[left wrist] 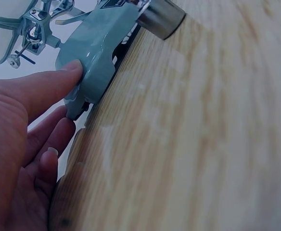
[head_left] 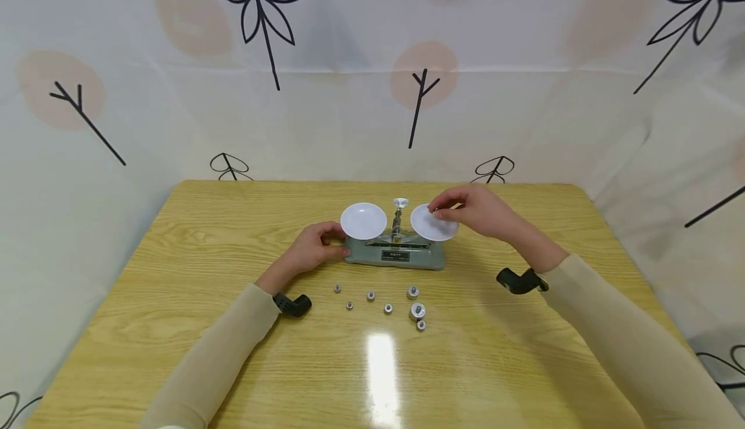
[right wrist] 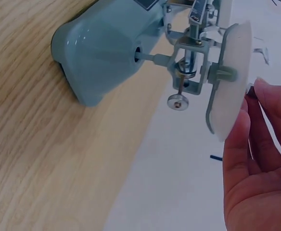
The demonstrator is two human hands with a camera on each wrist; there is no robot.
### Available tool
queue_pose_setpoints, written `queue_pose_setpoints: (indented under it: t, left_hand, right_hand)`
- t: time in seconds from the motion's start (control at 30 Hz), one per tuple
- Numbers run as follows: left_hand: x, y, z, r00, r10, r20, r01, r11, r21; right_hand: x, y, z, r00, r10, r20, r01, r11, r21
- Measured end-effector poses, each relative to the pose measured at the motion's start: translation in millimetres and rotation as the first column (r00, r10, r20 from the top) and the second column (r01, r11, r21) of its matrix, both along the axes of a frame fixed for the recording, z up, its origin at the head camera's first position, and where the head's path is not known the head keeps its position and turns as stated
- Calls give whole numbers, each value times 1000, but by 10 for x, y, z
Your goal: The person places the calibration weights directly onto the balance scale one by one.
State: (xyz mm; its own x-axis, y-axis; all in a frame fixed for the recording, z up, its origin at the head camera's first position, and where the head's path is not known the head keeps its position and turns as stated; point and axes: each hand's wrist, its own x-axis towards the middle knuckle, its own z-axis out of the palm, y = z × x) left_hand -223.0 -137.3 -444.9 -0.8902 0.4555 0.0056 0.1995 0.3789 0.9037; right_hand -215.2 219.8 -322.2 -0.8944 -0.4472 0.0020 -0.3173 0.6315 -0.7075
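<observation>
A green balance scale (head_left: 419, 259) with two white pans stands toward the back of the wooden table. My left hand (head_left: 311, 246) grips the left end of its base; in the left wrist view the thumb (left wrist: 58, 82) lies on the green housing and the other fingers curl behind the end. My right hand (head_left: 480, 209) is at the right pan (head_left: 436, 230), fingertips over its upper face. In the right wrist view those fingertips pinch a small metal weight (right wrist: 250, 90), mostly hidden by the fingers, close to the white pan (right wrist: 234, 72). The left pan (head_left: 363, 220) has nothing on it.
Several metal weights of different sizes stand on the table (head_left: 233, 241) in front of the scale, among them a large weight (head_left: 418, 311) touching a small weight (head_left: 421, 325). A patterned cloth (head_left: 326, 125) hangs behind the table. Each wrist wears a black camera mount (head_left: 518, 281).
</observation>
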Motion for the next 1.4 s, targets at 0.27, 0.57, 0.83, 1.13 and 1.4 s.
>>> queue_pose_setpoints:
  t: [0.27, 0.57, 0.83, 1.13, 1.4]
  left_hand:
    - [63, 21, 108, 1000, -8, -12, 8, 1000, -9]
    - [192, 58, 381, 1000, -20, -1, 20, 1000, -2]
    - [194, 58, 374, 1000, -18, 8, 18, 1000, 9]
    - [196, 56, 355, 1000, -18, 4, 18, 1000, 20]
    - [204, 55, 354, 1000, -16, 1, 16, 1000, 7]
  right_hand:
    - [-76, -30, -57, 1000, 12, -26, -11, 1000, 27]
    - [-70, -92, -98, 999, 28, -28, -28, 1000, 7]
    - [-39, -147, -123, 999, 25, -22, -25, 1000, 19]
    - [-24, -198, -128, 999, 26, -29, -25, 999, 34]
    - [-8, -197, -98, 1000, 20, -8, -20, 999, 29]
